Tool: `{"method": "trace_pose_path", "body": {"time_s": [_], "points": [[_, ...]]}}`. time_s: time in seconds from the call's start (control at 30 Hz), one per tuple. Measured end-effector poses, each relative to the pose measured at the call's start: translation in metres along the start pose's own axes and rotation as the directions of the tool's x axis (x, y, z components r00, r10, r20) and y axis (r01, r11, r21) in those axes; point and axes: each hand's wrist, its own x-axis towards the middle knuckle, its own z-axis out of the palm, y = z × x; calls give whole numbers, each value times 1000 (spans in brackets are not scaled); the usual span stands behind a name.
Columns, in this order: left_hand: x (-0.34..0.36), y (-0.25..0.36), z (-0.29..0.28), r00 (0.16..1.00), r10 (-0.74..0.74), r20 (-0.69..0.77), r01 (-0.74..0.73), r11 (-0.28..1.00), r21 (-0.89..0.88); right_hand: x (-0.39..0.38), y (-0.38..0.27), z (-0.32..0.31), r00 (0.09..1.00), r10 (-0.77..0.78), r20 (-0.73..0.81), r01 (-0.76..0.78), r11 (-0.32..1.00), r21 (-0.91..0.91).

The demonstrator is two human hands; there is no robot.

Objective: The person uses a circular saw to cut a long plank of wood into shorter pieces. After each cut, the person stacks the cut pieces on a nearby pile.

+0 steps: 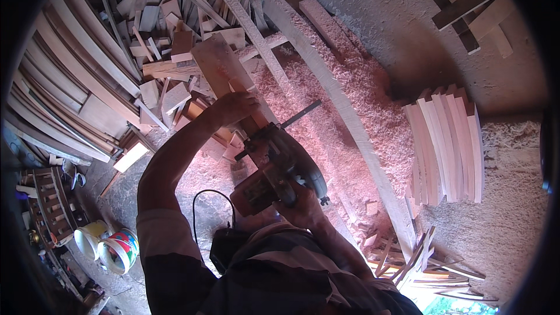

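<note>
On my left now, curved planks (94, 46), with offcuts (150, 17) heaped beside them; lower left, two buckets (130, 246); shavings (376, 108) mid-view, curved pieces (446, 146) lined up right!

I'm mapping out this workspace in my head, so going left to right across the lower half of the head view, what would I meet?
Slatted wooden rack, pale bucket, multicoloured bucket, black cord, power tool, long curved board, row of curved wooden pieces.
</note>
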Motion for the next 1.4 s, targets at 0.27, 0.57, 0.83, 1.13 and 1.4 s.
{"method": "trace_pose_path", "body": {"time_s": [0.27, 0.57, 0.83, 1.13, 1.4], "points": [[-5, -24, 1, 996, -68, 64, 69, 997, -21, 26, -13, 6, 998, -43, -39, 42, 999, -31], [-9, -47, -14, 997, -67, -28, 68, 997, 33, 51, -31, 10, 997, -57, -58, 57, 998, -6], [-28, -45, -33, 955, -277, -107, 274, 961, -46, 73, -44, 12, 999, -10, -34, 8, 999, -36], [-123, 114, -29, 78, -907, 414, 256, -383, -887, 101, -56, 14, 998, -57, -29, 56, 998, -23], [-79, 188, -59, 139, -874, 466, -508, -467, -724, 125, -68, 17, 998, -62, -16, 61, 998, -11]]}}
